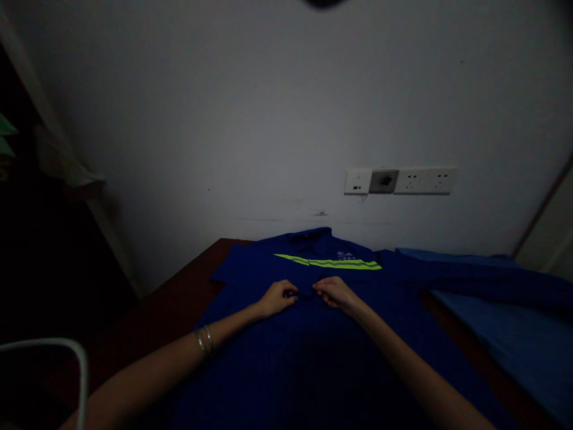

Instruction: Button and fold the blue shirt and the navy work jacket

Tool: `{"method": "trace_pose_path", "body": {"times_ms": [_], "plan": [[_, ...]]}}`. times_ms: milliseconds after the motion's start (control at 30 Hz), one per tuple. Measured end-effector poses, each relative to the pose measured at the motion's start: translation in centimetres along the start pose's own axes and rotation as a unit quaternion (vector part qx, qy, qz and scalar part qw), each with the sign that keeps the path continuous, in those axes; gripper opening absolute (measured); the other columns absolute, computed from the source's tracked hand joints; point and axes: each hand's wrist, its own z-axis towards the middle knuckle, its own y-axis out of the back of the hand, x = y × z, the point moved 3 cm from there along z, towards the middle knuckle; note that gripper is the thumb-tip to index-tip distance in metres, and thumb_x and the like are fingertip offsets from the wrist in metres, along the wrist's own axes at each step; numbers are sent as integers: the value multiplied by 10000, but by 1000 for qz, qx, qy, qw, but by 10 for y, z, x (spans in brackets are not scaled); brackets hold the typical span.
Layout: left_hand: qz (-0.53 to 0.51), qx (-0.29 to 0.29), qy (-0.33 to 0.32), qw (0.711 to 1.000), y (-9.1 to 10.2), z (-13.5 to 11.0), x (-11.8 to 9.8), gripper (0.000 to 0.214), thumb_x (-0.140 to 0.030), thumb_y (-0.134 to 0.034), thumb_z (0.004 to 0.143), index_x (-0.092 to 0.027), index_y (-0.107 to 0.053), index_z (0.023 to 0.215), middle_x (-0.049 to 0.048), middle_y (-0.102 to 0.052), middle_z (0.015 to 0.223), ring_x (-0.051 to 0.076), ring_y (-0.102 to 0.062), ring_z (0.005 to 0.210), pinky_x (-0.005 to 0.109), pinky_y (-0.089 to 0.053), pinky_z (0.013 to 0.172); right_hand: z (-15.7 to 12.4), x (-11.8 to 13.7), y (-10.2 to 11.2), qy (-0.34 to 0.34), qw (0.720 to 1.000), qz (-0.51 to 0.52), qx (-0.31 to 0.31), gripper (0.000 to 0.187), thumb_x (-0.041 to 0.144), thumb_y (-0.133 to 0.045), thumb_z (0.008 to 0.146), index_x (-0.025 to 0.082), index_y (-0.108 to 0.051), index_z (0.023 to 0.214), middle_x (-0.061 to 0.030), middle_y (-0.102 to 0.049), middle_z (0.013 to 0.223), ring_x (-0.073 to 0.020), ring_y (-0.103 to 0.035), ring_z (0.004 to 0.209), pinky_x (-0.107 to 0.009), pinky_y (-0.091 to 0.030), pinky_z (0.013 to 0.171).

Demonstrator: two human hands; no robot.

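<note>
A dark blue work shirt (268, 364) lies spread out with its collar toward the wall. It has a neon yellow reflective stripe (344, 263) across the chest and small pale print above it. My left hand (278, 297), with bracelets (205, 340) at the wrist, pinches the cloth of the shirt's front just below the stripe. Across a short gap, my right hand (335, 292) grips the front cloth between thumb and fingers. Whether a button lies at the fingertips is too dark to tell.
The shirt rests on a dark reddish-brown table (179, 298) against a grey wall (224, 119). Lighter blue cloth (501, 334) lies at the right under one sleeve. Wall sockets (423, 181) sit above the table. A white curved tube (45, 342) shows at lower left.
</note>
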Motion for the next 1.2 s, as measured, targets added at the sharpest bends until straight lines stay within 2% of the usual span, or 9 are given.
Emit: {"method": "trace_pose_path", "body": {"times_ms": [167, 233, 333, 433, 633, 767, 867, 1000, 1200], "plan": [[42, -35, -59, 997, 0, 1, -19, 489, -321, -685, 638, -160, -571, 1085, 62, -580, 990, 173, -545, 854, 273, -435, 755, -2, 3, -1, 11, 1000, 11, -24, 226, 297, -551, 740, 158, -490, 572, 81, -389, 324, -32, -321, 264, -142, -201, 299], [62, -61, -63, 994, -2, 2, -23, 462, -334, -684, 641, -172, -574, 1060, 54, -582, 977, 179, -542, 857, 281, -433, 755, -1, 4, -1, 24, 999, -1, -31, 249, 307, -543, 745, 159, -484, 554, 84, -370, 309, -32, -309, 253, -145, -199, 292], [35, -98, -37, 994, -3, 8, -22, 271, -275, -592, 732, -163, -617, 977, 55, -617, 941, 175, -557, 860, 285, -422, 792, 0, 6, 0, 43, 999, 3, -21, 243, 324, -553, 730, 160, -495, 560, 89, -370, 314, -32, -299, 247, -150, -191, 280], [-52, -121, 12, 991, 2, 18, -14, 227, -257, -538, 768, -148, -649, 934, 61, -649, 944, 177, -567, 883, 283, -412, 818, 0, 11, 6, 68, 997, 24, -22, 175, 323, -559, 708, 154, -558, 662, 82, -442, 377, -35, -307, 256, -158, -201, 270], [-210, -76, 94, 970, 18, 30, 2, 290, -370, -538, 738, -108, -656, 694, -16, -568, 580, 110, -474, 554, 218, -354, 545, 3, 21, 19, 135, 985, -24, -104, 175, 273, -523, 700, 141, -612, 774, 61, -491, 440, -59, -367, 291, -181, -266, 300], [-278, -60, 107, 953, 19, 28, 2, 304, -408, -601, 670, -108, -648, 690, -33, -529, 557, 79, -413, 501, 203, -305, 502, 0, 25, 18, 249, 947, -111, -169, 203, 237, -539, 683, 144, -648, 827, -11, -603, 644, -127, -544, 533, -248, -447, 510], [-298, -36, 99, 949, 17, 27, -1, 277, -378, -622, 651, -113, -660, 722, -18, -572, 604, 90, -454, 537, 213, -344, 543, -6, 26, 13, 352, 894, -196, -195, 254, 178, -552, 668, 165, -658, 898, -71, -634, 949, -188, -580, 868, -335, -445, 809], [-261, -29, 97, 960, 20, 27, -2, 225, -259, -673, 602, -121, -685, 778, 14, -645, 705, 125, -529, 641, 249, -400, 656, -9, 24, 4, 401, 871, -247, -139, 332, 127, -545, 677, 172, -638, 993, -89, -600, 1105, -204, -517, 1061, -364, -354, 953], [-229, 34, 81, 969, 25, 17, -9, 305, -146, -644, 608, -115, -686, 908, 42, -681, 797, 132, -571, 681, 247, -425, 671, -14, 26, -1, 369, 881, -294, -51, 204, 191, -534, 736, 197, -671, 887, -50, -674, 924, -199, -594, 895, -338, -421, 830]]}}
